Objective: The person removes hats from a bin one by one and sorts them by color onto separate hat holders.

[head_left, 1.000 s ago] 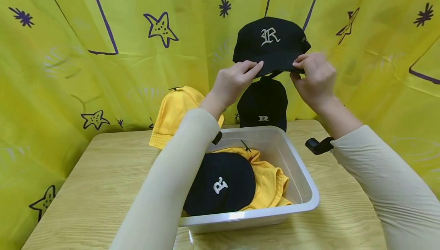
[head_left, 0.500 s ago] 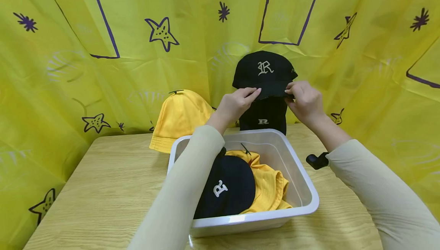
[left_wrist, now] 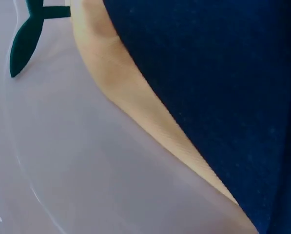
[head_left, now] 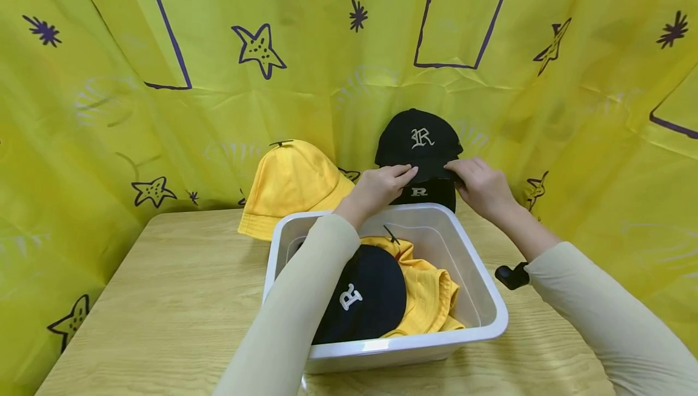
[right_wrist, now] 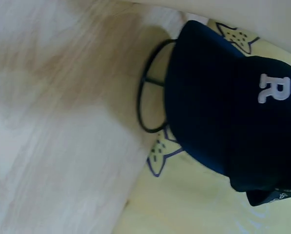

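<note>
A black baseball cap [head_left: 417,132] with an ornate white R sits, brim toward me, above a second black cap [head_left: 437,197] bearing a block R. My left hand [head_left: 376,189] pinches the left part of the upper cap's brim. At the brim's right corner, my right hand [head_left: 484,189] pinches it between thumb and fingers. The right wrist view shows the lower cap [right_wrist: 208,102] with a thin black wire ring [right_wrist: 144,92] beside its brim. Whether the upper cap rests fully on the lower one I cannot tell.
Before me a white plastic bin [head_left: 493,299] holds a dark cap [head_left: 376,290] on yellow fabric [head_left: 428,296] with a green sprout [left_wrist: 26,46]. A yellow brimmed hat [head_left: 289,178] stands behind left. A yellow curtain [head_left: 305,99] backs the wooden table [head_left: 180,287].
Both hands have lowered the ornate-R cap, first from well above the block-R cap, then down over it, hiding more of the lower cap. The bin and yellow hat stay put.
</note>
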Demonstrator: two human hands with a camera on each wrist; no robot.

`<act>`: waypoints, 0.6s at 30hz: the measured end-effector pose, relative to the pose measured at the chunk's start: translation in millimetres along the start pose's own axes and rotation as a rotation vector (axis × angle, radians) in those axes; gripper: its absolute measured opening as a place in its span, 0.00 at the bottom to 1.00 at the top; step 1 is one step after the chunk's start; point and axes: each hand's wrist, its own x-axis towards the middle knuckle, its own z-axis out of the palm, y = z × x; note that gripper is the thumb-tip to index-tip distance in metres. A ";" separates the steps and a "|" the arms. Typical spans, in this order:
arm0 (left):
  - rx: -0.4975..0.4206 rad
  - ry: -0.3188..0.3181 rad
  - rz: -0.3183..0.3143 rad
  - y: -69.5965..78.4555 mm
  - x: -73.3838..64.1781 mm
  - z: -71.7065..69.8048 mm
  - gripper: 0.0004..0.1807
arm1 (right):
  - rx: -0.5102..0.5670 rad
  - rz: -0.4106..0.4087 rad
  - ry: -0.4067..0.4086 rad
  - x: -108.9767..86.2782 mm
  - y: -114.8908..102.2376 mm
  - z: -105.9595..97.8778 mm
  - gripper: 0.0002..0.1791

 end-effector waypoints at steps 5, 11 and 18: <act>-0.022 -0.090 0.041 6.1 -0.8 -1.9 0.21 | 0.047 0.019 -0.062 -11.7 -3.4 -3.1 0.20; -0.125 -0.272 0.045 6.5 3.5 -9.4 0.24 | 0.085 0.067 -0.142 -17.7 -8.9 -7.5 0.22; -0.222 -0.450 0.029 2.1 11.4 -18.3 0.25 | 0.100 0.059 -0.229 -13.6 -9.9 -13.8 0.24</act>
